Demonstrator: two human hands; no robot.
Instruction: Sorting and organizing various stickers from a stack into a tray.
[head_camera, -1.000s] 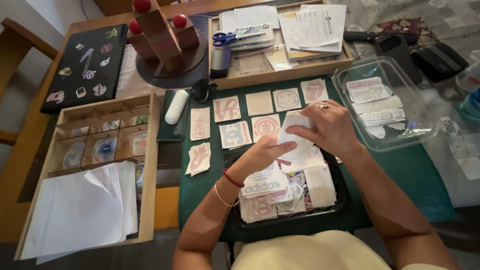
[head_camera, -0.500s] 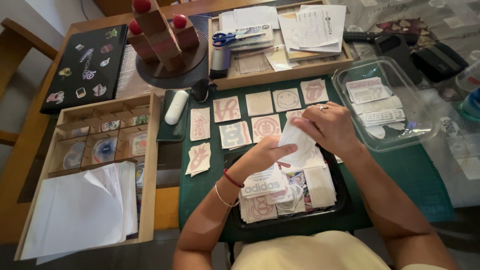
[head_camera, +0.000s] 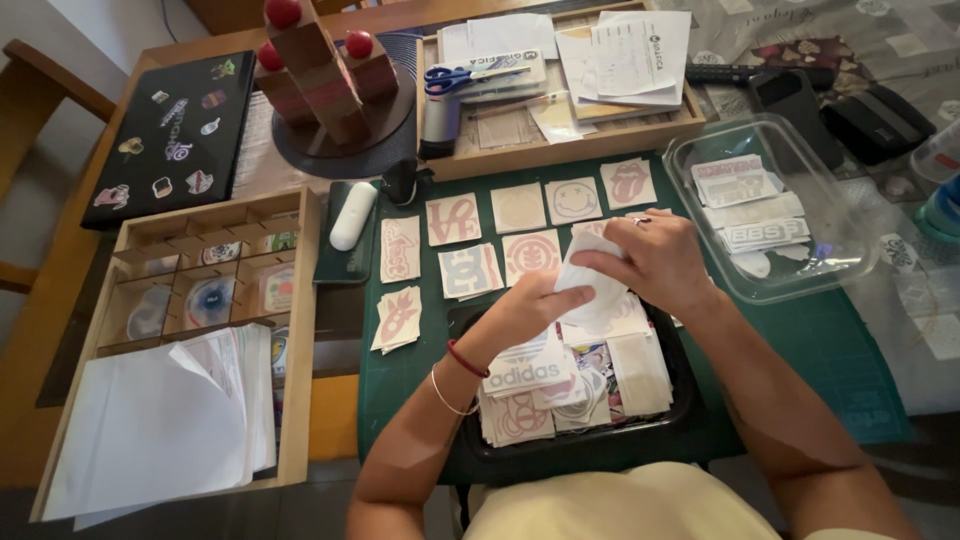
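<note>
Sticker sheet now lifted slightly higher over black tray; pinched by left hand, right hand, both grips closed on it.

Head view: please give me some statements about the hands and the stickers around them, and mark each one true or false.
1. Both hands hold one white sticker sheet over the black tray. True.
2. The blue-handled scissors lie on the green mat. False: they lie in the wooden tray behind the mat.
3. The clear plastic container stands to the right of the right hand. True.
4. The left hand rests on the dark laptop. False: it holds the sheet; the laptop lies far to the left.
5. The left wrist wears bracelets. True.
</note>
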